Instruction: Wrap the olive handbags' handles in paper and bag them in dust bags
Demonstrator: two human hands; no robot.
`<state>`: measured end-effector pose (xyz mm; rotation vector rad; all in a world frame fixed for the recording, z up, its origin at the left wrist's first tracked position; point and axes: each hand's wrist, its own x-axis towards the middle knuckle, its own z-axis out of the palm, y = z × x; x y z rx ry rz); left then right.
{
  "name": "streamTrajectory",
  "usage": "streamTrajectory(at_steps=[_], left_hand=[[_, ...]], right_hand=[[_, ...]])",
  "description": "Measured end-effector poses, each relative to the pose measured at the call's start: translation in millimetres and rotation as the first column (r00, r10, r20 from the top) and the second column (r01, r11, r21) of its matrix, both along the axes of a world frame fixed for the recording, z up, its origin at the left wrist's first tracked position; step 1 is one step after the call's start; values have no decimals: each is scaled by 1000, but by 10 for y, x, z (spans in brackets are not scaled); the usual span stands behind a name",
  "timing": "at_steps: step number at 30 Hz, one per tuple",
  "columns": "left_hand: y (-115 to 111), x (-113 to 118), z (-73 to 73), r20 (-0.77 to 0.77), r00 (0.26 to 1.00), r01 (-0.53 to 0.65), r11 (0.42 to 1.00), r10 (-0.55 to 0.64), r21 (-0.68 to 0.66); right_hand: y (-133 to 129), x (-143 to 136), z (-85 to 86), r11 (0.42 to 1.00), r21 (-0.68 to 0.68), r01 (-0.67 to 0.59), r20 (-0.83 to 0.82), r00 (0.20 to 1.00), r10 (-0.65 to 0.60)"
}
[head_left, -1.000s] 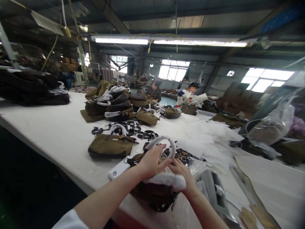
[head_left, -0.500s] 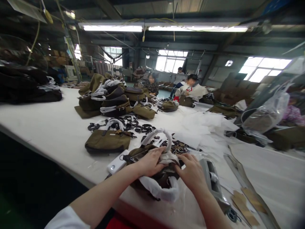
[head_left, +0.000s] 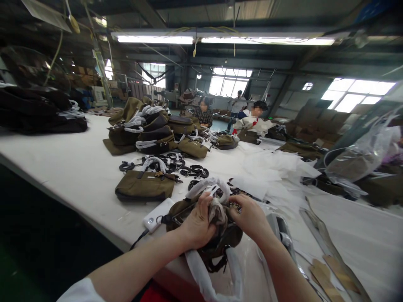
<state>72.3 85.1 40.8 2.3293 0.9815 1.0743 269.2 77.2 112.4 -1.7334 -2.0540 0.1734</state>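
Note:
An olive-and-brown handbag [head_left: 233, 239] stands open on the table right in front of me. Its far handle [head_left: 199, 189] and near handle [head_left: 201, 272] are wrapped in white; the near one hangs toward me. Pale lining [head_left: 218, 214] bulges out of the opening. My left hand [head_left: 198, 222] is closed on this lining, thumb toward me. At the right side of the opening, my right hand [head_left: 247, 214] has its fingers curled and pinching the bag's edge; the fingertips are partly hidden. The inside of the bag cannot be seen.
A finished-looking olive handbag [head_left: 145, 184] lies left, beside black coiled straps [head_left: 171, 161]. Behind is a bag pile [head_left: 154, 130]. A white device [head_left: 157, 214] sits left of my bag, a grey tape dispenser [head_left: 280, 230] right. White sheets [head_left: 267, 165] spread beyond. Co-workers sit farther back.
My left hand has gone from lying flat over the lining to gripping a bunch of it. My right fingers have curled in. The near handle has dropped lower toward me.

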Motion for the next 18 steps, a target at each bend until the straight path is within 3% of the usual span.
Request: streamTrajectory(at_steps=[4, 8, 11, 14, 18], left_hand=[[-80, 14, -7, 31, 999, -20, 991, 16, 132], [-28, 11, 13, 19, 1000, -16, 985, 13, 170], [19, -17, 19, 58, 998, -26, 978, 14, 205], [29, -53, 27, 92, 996, -3, 969, -21, 247], [47, -74, 16, -47, 997, 69, 956, -58, 286]], right_hand=[[49, -60, -215, 992, -125, -14, 289, 956, 49], [76, -140, -336, 994, 38, 98, 412, 905, -106], [66, -131, -322, 991, 120, 50, 438, 893, -98], [41, -90, -317, 997, 81, -4, 431, 902, -32], [85, -18, -369, 997, 19, 80, 281, 956, -82]])
